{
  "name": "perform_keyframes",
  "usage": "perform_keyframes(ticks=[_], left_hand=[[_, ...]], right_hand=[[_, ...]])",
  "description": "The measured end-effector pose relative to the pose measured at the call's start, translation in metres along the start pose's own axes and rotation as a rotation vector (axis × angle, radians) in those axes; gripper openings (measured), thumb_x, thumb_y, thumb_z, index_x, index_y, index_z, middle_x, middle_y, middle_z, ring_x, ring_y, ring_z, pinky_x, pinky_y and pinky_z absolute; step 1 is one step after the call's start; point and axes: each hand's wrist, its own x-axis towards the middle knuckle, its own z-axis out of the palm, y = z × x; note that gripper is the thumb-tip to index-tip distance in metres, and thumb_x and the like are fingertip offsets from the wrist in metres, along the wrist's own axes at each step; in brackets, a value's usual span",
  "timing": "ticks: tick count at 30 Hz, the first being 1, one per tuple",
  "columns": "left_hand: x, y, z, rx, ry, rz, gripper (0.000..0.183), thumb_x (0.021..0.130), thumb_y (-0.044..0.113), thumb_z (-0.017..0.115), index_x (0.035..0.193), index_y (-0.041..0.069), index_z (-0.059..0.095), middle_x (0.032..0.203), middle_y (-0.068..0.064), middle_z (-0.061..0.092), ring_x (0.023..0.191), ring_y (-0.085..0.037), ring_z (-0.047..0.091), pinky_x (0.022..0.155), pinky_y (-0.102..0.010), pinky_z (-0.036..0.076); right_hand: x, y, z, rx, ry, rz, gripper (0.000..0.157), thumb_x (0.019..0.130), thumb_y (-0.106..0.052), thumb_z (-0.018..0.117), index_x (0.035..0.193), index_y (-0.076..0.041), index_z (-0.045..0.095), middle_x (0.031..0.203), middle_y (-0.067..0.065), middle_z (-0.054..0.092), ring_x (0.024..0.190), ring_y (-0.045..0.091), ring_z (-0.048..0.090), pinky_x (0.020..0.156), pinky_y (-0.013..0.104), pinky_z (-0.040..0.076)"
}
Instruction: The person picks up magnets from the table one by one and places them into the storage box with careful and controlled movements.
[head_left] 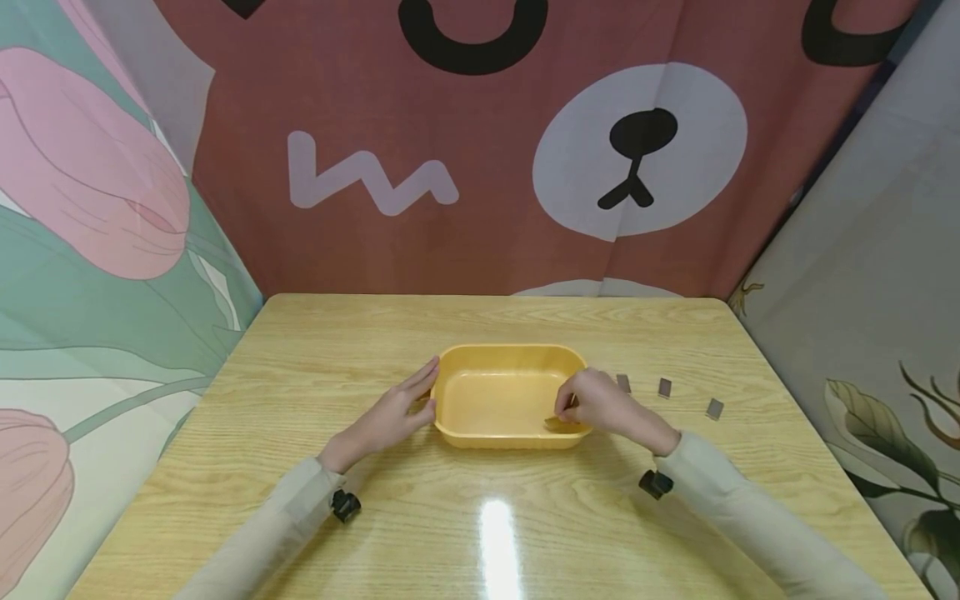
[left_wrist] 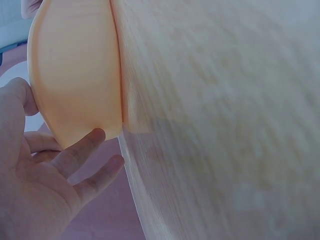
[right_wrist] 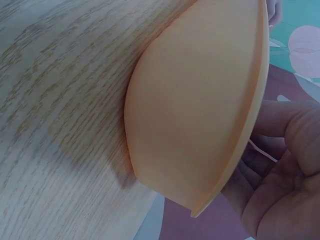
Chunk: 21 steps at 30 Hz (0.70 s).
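Note:
A shallow yellow plastic tray [head_left: 498, 351] with rounded corners sits on the wooden table. My left hand [head_left: 392, 417] rests against its left end; in the left wrist view the fingertips [left_wrist: 93, 137] touch the outer wall with fingers fairly straight. My right hand [head_left: 602, 403] reaches over the right rim, its fingers bent down inside the tray near the front right corner. Whatever may be between those fingers is hidden, also in the right wrist view, where the tray wall [right_wrist: 187, 95] blocks the fingertips. Small grey rectangular pieces lie right of the tray: one piece [head_left: 623, 383] beside the right hand.
Farther right lie a second grey piece [head_left: 665, 387] and a third grey piece [head_left: 715, 408]. The wooden table [head_left: 352, 333] ends at a brown printed cloth [head_left: 480, 250] behind. Patterned cloths hang at left and right. Dark wrist cameras sit on both sleeves.

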Motion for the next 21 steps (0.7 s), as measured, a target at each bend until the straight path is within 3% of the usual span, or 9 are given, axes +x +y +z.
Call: perform_keyframes(ticks=[21], left_hand=[[-0.0004, 0.0014, 0.0000, -0.005, 0.002, -0.008, 0.058, 0.101, 0.012, 0.054, 0.151, -0.005, 0.030, 0.162, -0.005, 0.014, 0.144, -0.025, 0.027, 0.111, -0.033, 0.034]], right_hand=[[0.0048, -0.0004, 0.0088, -0.104, 0.013, -0.071, 0.014, 0.080, 0.005, 0.077, 0.076, -0.009, 0.076, 0.076, -0.003, 0.071, 0.069, 0.011, 0.066, 0.064, 0.026, 0.058]])
